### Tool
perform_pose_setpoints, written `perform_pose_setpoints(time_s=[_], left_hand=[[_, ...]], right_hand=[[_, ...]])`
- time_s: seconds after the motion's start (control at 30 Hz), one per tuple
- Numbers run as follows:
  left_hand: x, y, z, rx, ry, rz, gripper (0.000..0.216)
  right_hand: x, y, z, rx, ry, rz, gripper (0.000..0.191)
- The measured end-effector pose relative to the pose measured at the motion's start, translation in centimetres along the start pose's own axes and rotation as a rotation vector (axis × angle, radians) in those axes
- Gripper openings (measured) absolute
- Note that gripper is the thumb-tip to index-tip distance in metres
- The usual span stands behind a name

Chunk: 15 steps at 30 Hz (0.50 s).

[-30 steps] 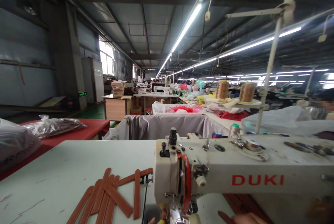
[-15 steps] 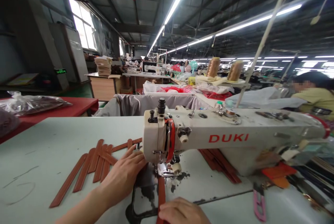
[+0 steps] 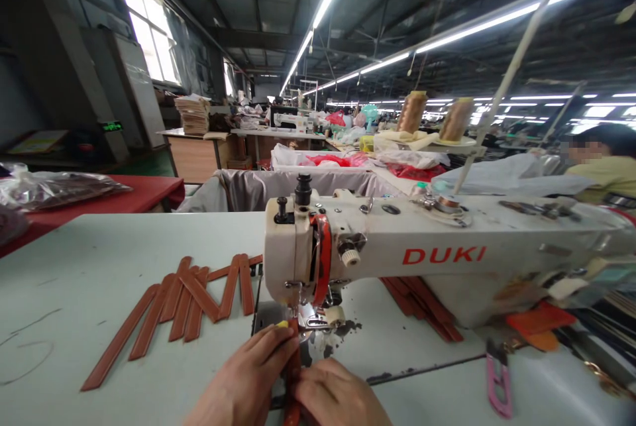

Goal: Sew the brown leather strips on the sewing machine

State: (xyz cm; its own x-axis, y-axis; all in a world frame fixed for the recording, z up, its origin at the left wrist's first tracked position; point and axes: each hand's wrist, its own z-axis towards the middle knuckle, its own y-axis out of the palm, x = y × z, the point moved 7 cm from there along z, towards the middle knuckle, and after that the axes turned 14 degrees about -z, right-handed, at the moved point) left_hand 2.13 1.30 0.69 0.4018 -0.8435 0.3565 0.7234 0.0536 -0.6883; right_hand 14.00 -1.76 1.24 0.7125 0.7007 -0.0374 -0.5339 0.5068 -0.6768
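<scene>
At the presser foot (image 3: 314, 324): leather strap (image 3: 293, 373), likely light, stiffish, smooth.
Left hand (image 3: 248, 378): pinching its left edge.
Right hand (image 3: 336, 397): gripping the opposite edge.

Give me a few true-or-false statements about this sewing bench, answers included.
1. The left hand and the right hand hold a brown strip at the needle of the sewing machine. True.
2. The machine's red lettering reads SINGER. False: it reads DUKI.
3. A pile of strips lies on the table to the left of the machine. True.
4. Blue thread stands behind the machine. False: the two thread cones are golden-brown.
5. Scissors lie among the pile. False: the pink snips lie apart, at the right, in front of the machine.
</scene>
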Motion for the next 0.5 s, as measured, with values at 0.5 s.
perform_pose_setpoints(time_s=[0.5], left_hand=[[1.0,-0.7,1.3,-0.071,0.094,-0.001,0.06]], right_hand=[[0.5,0.3,-0.8,0.014,-0.023,-0.007,0.023]])
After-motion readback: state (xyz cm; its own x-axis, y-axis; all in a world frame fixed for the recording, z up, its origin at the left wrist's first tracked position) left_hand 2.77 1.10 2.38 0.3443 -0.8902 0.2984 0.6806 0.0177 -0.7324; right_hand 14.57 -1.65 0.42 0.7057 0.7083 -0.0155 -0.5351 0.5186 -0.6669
